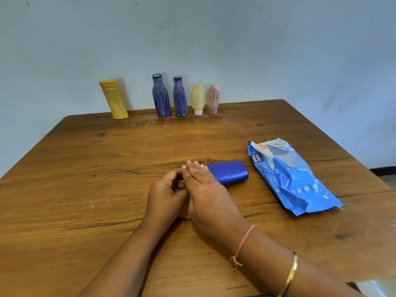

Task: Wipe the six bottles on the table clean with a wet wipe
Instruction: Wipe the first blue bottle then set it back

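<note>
Head view. Along the far edge of the wooden tabletop (85, 157), against the wall (257, 50), a row of five upright bottles. Toward the far left corner, leaning left, the yellow bottle (113, 99). After a gap, the first blue-streaked bottle (160, 96), with the second blue-streaked bottle (180, 97) just beside it. Next, the pale yellow bottle (197, 98), standing on its white cap, and the pink bottle (213, 98), likewise cap-down.

Near the tabletop's middle, lying on its side, the glossy blue bottle (230, 172). Over its left end, the right hand (203, 189), fingers straight and laid flat, not curled round. Touching those fingers, the left hand (166, 194), its own fingers curled inward. Anything pinched inside hidden, so its grip impossible to tell.

Toward the right edge, near the glossy bottle's free end, a crumpled blue wipes pack (291, 176), lying flat. On the right wrist an orange thread (244, 241), and further up the forearm a gold bangle (292, 273).
</note>
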The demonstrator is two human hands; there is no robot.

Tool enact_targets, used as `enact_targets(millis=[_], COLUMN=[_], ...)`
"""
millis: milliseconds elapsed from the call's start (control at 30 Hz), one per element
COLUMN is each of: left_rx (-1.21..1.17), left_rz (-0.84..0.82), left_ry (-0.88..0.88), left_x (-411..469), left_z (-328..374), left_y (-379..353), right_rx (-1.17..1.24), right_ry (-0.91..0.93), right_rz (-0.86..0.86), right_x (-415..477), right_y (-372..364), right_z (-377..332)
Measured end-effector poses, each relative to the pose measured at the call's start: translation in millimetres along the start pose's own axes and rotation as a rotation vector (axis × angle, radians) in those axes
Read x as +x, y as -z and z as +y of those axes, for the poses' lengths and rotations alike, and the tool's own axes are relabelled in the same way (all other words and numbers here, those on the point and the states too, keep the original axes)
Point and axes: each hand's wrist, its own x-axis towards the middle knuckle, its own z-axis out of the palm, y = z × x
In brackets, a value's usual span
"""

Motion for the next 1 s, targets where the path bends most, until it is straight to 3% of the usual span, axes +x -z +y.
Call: enact_targets(millis=[133,367,467,600,700,1000], left_rx=[-0.013,0.02,-0.012,-0.062,-0.08,0.018], left_rz=[0.001,0.002,0.001,0.01,0.02,0.051], left_ry=[0.024,0.046,0.052,0.06,0.065,0.044], left_x=[1,3,4,3,2,3], left_z=[-1,-2,-3,-1,-3,-5], left_y=[0,-1,-3,-2,-2,-4], right_rx=[0.039,0.015,-0.03,-0.043,0.011,0.031], right_ry=[-0.037,-0.416,-0.349,-0.085,0.003,-0.361], right_rz=[0.012,0.086,0.058,-0.015,0.001,0.151], right_x=[3,4,1,-4,-4,-1], right_y=[4,18,13,0,0,20], right_z=[11,65,47,6,3,74])
